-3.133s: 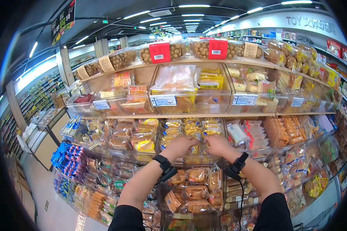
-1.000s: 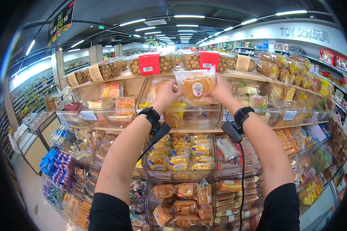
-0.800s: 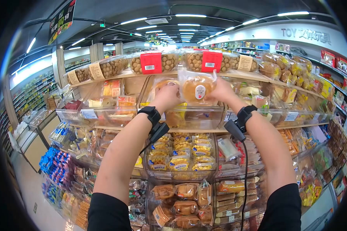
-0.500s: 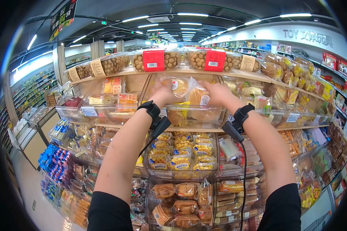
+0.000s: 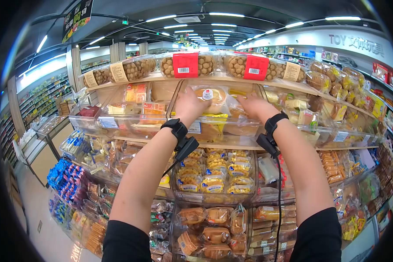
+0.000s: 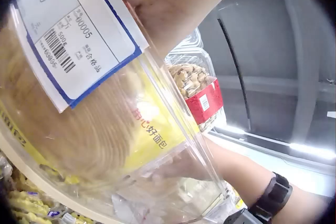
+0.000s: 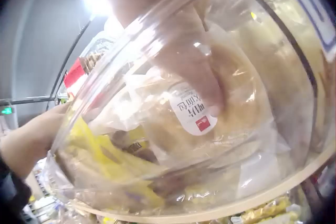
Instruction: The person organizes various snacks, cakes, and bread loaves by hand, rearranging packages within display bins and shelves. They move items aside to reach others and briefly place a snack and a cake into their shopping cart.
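Both my hands were inside the clear bin (image 5: 244,131) on the upper shelf. My right hand (image 5: 254,107) lay on a bagged bun (image 7: 239,95). Its fingers (image 7: 191,69) were fairly straight, with one tip pressing on the white label (image 7: 193,113), so I was resting on the bun and not gripping it. The bun sat low in the bin, close behind the front wall, with yellow packets (image 7: 105,145) beside and under it.

My left hand (image 5: 188,104) was further left in the same bin, just beside another bun (image 5: 209,94) with a red and white sticker, which lay higher and towards the back. I could not tell whether those fingers were closed on it or only touching it. The left wrist view showed my palm over the rim and only a blur behind the plastic.

A price tag (image 6: 73,37) reading 9.90 was stuck on the bin's front below that wrist. On the top shelf, right above, stood tubs (image 5: 185,65) of round biscuits with red labels. On the shelf under the bin lay rows of small yellow snack bags (image 5: 214,174).
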Motion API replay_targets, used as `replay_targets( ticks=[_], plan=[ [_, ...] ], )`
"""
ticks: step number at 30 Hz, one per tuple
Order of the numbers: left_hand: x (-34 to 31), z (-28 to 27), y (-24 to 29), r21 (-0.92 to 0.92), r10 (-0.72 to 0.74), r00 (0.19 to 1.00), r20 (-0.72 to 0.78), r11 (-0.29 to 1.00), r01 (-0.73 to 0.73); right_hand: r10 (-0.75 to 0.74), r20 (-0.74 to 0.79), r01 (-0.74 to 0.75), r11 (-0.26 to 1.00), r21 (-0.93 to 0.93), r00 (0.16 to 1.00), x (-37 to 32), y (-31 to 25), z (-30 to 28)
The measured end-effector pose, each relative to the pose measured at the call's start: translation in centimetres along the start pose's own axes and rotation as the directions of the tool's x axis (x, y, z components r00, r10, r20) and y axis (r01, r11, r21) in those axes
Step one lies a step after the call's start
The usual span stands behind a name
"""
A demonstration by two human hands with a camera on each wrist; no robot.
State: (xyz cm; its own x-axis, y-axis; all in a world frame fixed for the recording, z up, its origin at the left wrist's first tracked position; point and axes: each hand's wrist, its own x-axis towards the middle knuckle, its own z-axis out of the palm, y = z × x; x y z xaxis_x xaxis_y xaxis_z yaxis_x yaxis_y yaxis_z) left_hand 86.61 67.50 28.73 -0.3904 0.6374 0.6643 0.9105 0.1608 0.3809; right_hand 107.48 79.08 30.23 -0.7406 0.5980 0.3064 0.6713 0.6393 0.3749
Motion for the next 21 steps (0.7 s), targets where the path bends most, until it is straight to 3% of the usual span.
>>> replay_targets(
  ticks=[5,8,9,11,12,14,15,17,18,19,21],
  plan=[
    [0.0,-0.6,0.8,-0.057,-0.175,0.965,0.193,0.980,0.189,-0.020,-0.010,0.019,0.994,-0.105,1.000,0.1,-0.1,0.8],
    [1.2,0.6,-0.5,-0.129,-0.152,0.977,0.151,0.977,0.172,-0.016,-0.039,0.010,0.988,-0.154,0.999,-0.2,0.0,0.5],
    [1.3,0.9,-0.8,-0.130,-0.147,0.978,0.148,0.977,0.166,-0.017,-0.031,0.015,0.998,-0.060,0.999,-0.3,0.0,0.1],
    [1.4,1.1,-1.7,-0.404,-0.082,0.993,-0.081,0.914,0.043,-0.024,-0.033,0.025,0.999,0.029,0.999,-0.2,0.5,-0.4],
    [1.8,0.9,-1.9,-0.404,-0.081,0.993,-0.088,0.914,0.039,-0.077,-0.128,0.108,0.961,0.256,0.989,-0.1,1.3,-0.5],
    [2.4,0.6,-2.2,-0.496,-0.282,0.956,0.085,0.820,0.286,-0.061,-0.293,0.243,0.730,0.639,0.954,-0.6,2.2,-1.1],
    [2.5,0.2,-2.6,-0.497,-0.280,0.956,0.083,0.820,0.283,-0.060,-0.295,0.244,0.731,0.638,0.953,-0.9,2.3,-1.3],
    [2.3,-0.5,-3.0,-0.830,-0.058,0.961,0.269,0.492,0.262,0.153,-0.294,0.147,0.600,0.786,0.944,-1.6,2.6,-1.8],
    [1.3,-2.4,-1.3,-0.764,-0.109,0.974,0.197,0.605,0.222,0.160,-0.296,0.145,0.600,0.787,0.942,-2.0,2.7,-2.1],
    [1.3,-2.6,-0.9,-0.763,-0.101,0.975,0.200,0.607,0.220,0.168,-0.274,0.136,0.562,0.816,0.947,-2.3,2.6,-2.2],
    [1.3,-3.0,-0.3,-0.869,-0.095,0.995,0.024,0.491,0.068,0.181,-0.248,0.123,0.517,0.847,0.952,-3.1,2.1,-2.7]
  ],
)
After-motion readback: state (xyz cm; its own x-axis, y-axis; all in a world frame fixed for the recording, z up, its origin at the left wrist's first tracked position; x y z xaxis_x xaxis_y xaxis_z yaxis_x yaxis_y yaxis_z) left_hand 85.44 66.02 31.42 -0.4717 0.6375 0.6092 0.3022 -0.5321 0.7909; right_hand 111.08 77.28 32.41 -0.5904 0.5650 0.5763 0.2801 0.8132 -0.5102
